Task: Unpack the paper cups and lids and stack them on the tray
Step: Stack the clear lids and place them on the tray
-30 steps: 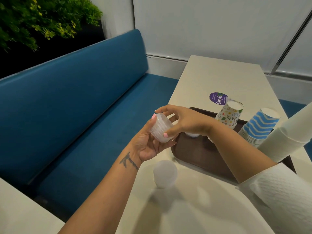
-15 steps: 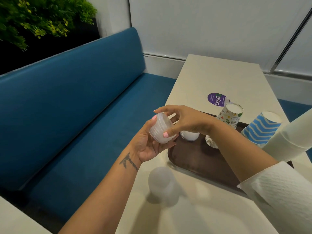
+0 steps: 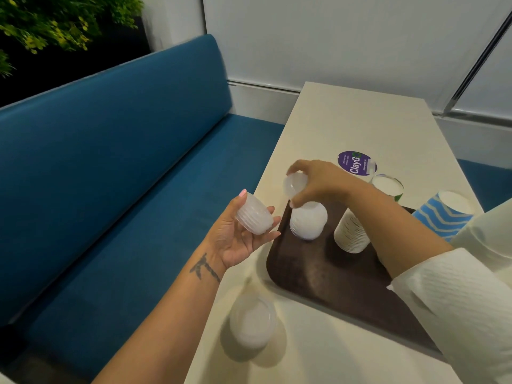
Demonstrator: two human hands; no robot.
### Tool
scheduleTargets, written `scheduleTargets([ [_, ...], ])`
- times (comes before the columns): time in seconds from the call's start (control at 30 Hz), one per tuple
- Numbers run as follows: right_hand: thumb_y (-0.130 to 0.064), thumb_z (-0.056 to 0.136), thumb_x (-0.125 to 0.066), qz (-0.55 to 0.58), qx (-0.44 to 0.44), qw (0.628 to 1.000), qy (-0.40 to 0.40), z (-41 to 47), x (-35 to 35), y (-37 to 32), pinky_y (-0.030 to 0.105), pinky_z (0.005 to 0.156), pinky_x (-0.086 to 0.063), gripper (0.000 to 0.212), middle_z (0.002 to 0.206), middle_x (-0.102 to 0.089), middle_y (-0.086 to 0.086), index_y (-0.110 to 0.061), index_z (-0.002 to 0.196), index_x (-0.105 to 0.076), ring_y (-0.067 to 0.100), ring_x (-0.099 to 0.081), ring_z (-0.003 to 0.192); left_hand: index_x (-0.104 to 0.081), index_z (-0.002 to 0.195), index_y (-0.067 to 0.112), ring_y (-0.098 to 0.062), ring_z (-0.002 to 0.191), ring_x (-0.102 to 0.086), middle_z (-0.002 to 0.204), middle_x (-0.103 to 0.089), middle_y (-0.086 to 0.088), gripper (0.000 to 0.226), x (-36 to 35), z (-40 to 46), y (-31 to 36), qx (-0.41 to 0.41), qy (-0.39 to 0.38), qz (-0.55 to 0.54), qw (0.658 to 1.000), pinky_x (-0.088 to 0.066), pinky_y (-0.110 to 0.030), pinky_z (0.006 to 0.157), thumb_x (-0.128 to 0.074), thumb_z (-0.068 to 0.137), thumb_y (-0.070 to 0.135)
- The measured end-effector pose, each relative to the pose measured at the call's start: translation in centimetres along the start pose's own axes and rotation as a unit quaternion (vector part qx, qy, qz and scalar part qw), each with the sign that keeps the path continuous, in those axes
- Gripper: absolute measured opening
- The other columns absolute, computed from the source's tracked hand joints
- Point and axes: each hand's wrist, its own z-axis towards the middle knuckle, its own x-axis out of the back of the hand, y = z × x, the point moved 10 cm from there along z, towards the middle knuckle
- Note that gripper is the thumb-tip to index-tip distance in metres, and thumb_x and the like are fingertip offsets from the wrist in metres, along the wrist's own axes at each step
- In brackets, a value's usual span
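Observation:
My left hand [image 3: 235, 239] cradles a short stack of translucent plastic lids [image 3: 253, 217], thumb and fingers curled round it, left of the brown tray [image 3: 327, 278]. My right hand [image 3: 318, 184] pinches a single lid [image 3: 295, 185] just above a stack of lids [image 3: 307, 221] standing on the tray's far left corner. A stack of white paper cups [image 3: 352, 234] sits upside down beside that stack. Further back are a leaf-print cup stack [image 3: 388, 185] and a blue wave-pattern cup stack [image 3: 443, 214].
Another blurred stack of lids [image 3: 253, 322] stands on the cream table [image 3: 360, 120] near me. A purple round sticker [image 3: 356, 163] lies beyond the tray. A blue bench [image 3: 110, 162] runs along the left. White cups fill the right edge [image 3: 493, 231].
My right hand has lifted one lid off the stack in my left hand and carried it right, over the lid stack on the tray. The camera has tipped down and closer.

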Motion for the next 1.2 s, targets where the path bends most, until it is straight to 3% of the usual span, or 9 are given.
scheduleTargets([
  [0.1, -0.031, 0.069, -0.08, -0.117, -0.05, 0.991, -0.039, 1.2, -1.8, 2.4, 0.038, 0.091, -0.052, 0.073, 0.125, -0.053, 0.005, -0.024, 0.132, -0.046, 0.024, -0.054, 0.106, -0.05, 0.119, 0.011, -0.036, 0.098, -0.065, 0.116, -0.061, -0.018, 0.064, 0.6, 0.3, 0.0, -0.001, 0.005, -0.005, 1.0, -0.056, -0.049, 0.077, -0.074, 0.072, 0.047],
  [0.2, -0.031, 0.069, -0.08, -0.16, -0.074, 0.982, -0.072, 1.8, -3.6, 3.9, 0.035, 0.089, -0.052, 0.075, 0.125, -0.053, 0.005, -0.024, 0.134, -0.044, 0.025, -0.055, 0.106, -0.05, 0.12, 0.012, -0.035, 0.098, -0.066, 0.117, -0.062, -0.017, 0.069, 0.7, 0.5, 0.0, -0.001, 0.005, 0.0, 1.0, -0.057, -0.049, 0.076, -0.075, 0.065, 0.046],
  [0.53, -0.03, 0.072, -0.081, -0.151, -0.068, 0.982, -0.09, 2.0, -5.8, 5.1, 0.037, 0.096, -0.05, 0.078, 0.136, -0.047, 0.006, -0.023, 0.139, -0.042, 0.028, -0.051, 0.118, -0.052, 0.117, 0.011, -0.035, 0.097, -0.067, 0.118, -0.063, -0.018, 0.059, 1.1, 0.3, -0.4, -0.007, 0.006, -0.002, 1.0, -0.058, -0.048, 0.074, -0.07, 0.075, 0.049],
  [0.63, -0.03, 0.074, -0.079, -0.158, -0.057, 0.982, -0.087, 2.2, -5.8, 5.1, 0.037, 0.098, -0.048, 0.077, 0.139, -0.046, 0.006, -0.022, 0.141, -0.04, 0.028, -0.049, 0.122, -0.051, 0.117, 0.011, -0.036, 0.101, -0.065, 0.119, -0.062, -0.018, 0.061, 1.1, 0.2, -0.5, -0.007, 0.009, -0.004, 1.0, -0.057, -0.048, 0.076, -0.07, 0.07, 0.046],
  [0.8, -0.045, 0.074, -0.077, -0.15, -0.052, 0.985, -0.072, 1.9, -5.2, 4.9, 0.042, 0.106, -0.041, 0.091, 0.151, -0.035, 0.005, -0.024, 0.148, -0.029, 0.03, -0.039, 0.133, -0.051, 0.119, 0.012, -0.037, 0.103, -0.064, 0.123, -0.061, -0.019, 0.065, 1.0, 0.2, -0.7, -0.006, 0.015, -0.013, 1.0, -0.057, -0.049, 0.076, -0.073, 0.072, 0.052],
  [0.87, -0.049, 0.076, -0.074, -0.109, -0.022, 0.994, -0.01, 1.7, -3.6, 3.3, 0.042, 0.104, -0.042, 0.083, 0.148, -0.037, 0.006, -0.025, 0.146, -0.034, 0.03, -0.042, 0.13, -0.05, 0.119, 0.012, -0.037, 0.104, -0.063, 0.122, -0.061, -0.019, 0.065, 0.7, 0.1, -0.6, -0.009, 0.016, -0.015, 1.0, -0.056, -0.049, 0.076, -0.069, 0.071, 0.05],
  [0.97, -0.047, 0.085, -0.065, 0.043, 0.056, 0.996, 0.048, 0.5, -1.6, -0.7, 0.033, 0.098, -0.041, 0.06, 0.143, -0.045, 0.0, -0.028, 0.138, -0.044, 0.021, -0.049, 0.123, -0.052, 0.118, 0.012, -0.037, 0.103, -0.063, 0.118, -0.061, -0.018, 0.063, 0.1, -0.1, -0.6, -0.011, 0.01, -0.013, 1.0, -0.055, -0.049, 0.079, -0.067, 0.07, 0.049],
  [1.07, -0.048, 0.083, -0.066, 0.171, 0.1, 0.979, -0.049, -1.4, -2.7, -4.4, 0.03, 0.096, -0.043, 0.058, 0.14, -0.047, -0.006, -0.034, 0.135, -0.046, 0.016, -0.049, 0.122, -0.058, 0.112, 0.012, -0.036, 0.102, -0.061, 0.105, -0.065, -0.016, 0.055, -0.9, -0.5, -0.6, -0.019, -0.008, 0.001, 1.0, -0.056, -0.047, 0.079, -0.065, 0.073, 0.05],
  [1.2, -0.032, 0.074, -0.081, 0.183, 0.121, 0.965, -0.147, -3.1, -4.8, -6.6, 0.033, 0.092, -0.053, 0.078, 0.138, -0.044, -0.008, -0.034, 0.14, -0.038, 0.015, -0.05, 0.119, -0.062, 0.109, 0.011, -0.034, 0.104, -0.062, 0.096, -0.071, -0.014, 0.051, -2.2, -1.0, -0.7, -0.027, -0.038, 0.028, 0.999, -0.055, -0.044, 0.078, -0.06, 0.077, 0.05],
])
